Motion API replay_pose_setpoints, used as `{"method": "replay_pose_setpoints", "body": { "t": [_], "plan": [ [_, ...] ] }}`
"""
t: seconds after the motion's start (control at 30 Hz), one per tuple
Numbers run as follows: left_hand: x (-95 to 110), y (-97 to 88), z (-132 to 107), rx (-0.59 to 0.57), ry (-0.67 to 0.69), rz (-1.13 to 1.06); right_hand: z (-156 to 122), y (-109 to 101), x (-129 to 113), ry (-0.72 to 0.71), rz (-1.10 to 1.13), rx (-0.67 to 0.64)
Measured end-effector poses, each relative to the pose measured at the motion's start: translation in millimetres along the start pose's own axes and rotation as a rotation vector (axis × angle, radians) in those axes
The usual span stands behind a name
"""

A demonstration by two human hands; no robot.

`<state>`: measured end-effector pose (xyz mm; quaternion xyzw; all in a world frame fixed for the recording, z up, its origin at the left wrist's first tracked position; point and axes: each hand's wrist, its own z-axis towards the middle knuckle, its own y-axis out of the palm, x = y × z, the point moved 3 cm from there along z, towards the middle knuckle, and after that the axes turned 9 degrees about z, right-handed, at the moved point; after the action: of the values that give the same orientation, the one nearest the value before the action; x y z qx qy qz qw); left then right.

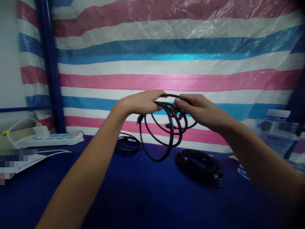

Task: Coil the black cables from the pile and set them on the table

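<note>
hands raised above a blue table: left hand and right hand both grip a black cable, its loops dangling between them. a loosened grip would likely let the loops spring apart, perhaps snagging the coiled cables lying below.

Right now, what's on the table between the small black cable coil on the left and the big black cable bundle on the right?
Head view: only bare dark blue table separates small black coil and big black bundle; the hand-held black cable loops hang above it.
</note>
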<state>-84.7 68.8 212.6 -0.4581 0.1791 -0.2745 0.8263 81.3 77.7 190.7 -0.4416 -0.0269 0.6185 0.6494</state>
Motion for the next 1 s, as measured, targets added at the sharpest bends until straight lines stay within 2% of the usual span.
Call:
{"method": "replay_pose_setpoints", "body": {
  "t": [0.1, 0.23, 0.3, 0.4, 0.47, 0.5, 0.6, 0.67, 0.73, 0.77, 0.83, 0.9, 0.97, 1.0],
  "plan": [
    [3, 5.8, 6, 0.114, -0.025, -0.005, -2, 5, -9, 0.025, 0.174, 0.027],
    [-2, 8.4, 8, 0.375, -0.126, 0.076, -4, 12, -9, 0.239, 0.424, -0.021],
    [-6, 9.4, 8, 0.465, -0.174, 0.134, -4, 17, -8, 0.321, 0.48, -0.042],
    [-10, 9.1, 9, 0.522, -0.25, 0.097, -3, 21, -6, 0.37, 0.469, -0.024],
    [-11, 8.2, 8, 0.48, -0.275, -0.042, -1, 20, -3, 0.342, 0.342, 0.071],
    [-9, 8.2, 7, 0.416, -0.265, -0.146, 0, 16, -3, 0.306, 0.221, 0.152],
    [9, 11.1, 4, 0.102, -0.126, -0.482, 1, 4, -6, 0.145, -0.282, 0.358],
    [27, 13.5, 1, -0.089, -0.002, -0.643, 1, 1, -9, 0.047, -0.539, 0.331],
    [40, 14.9, 2, -0.145, 0.018, -0.742, -1, -2, -11, -0.019, -0.651, 0.299],
    [43, 14.7, 3, -0.109, -0.009, -0.773, -1, -4, -12, -0.047, -0.659, 0.327],
    [41, 12.2, 8, 0.052, -0.08, -0.811, -3, -10, -12, -0.081, -0.562, 0.468],
    [33, 7.5, 10, 0.273, -0.134, -0.871, -4, -17, -5, -0.035, -0.272, 0.562],
    [22, 4.2, 10, 0.468, -0.171, -0.961, -2, -19, 7, 0.087, 0.113, 0.503],
    [17, 4.2, 10, 0.521, -0.19, -0.993, -1, -19, 11, 0.146, 0.28, 0.45]
  ]
}}
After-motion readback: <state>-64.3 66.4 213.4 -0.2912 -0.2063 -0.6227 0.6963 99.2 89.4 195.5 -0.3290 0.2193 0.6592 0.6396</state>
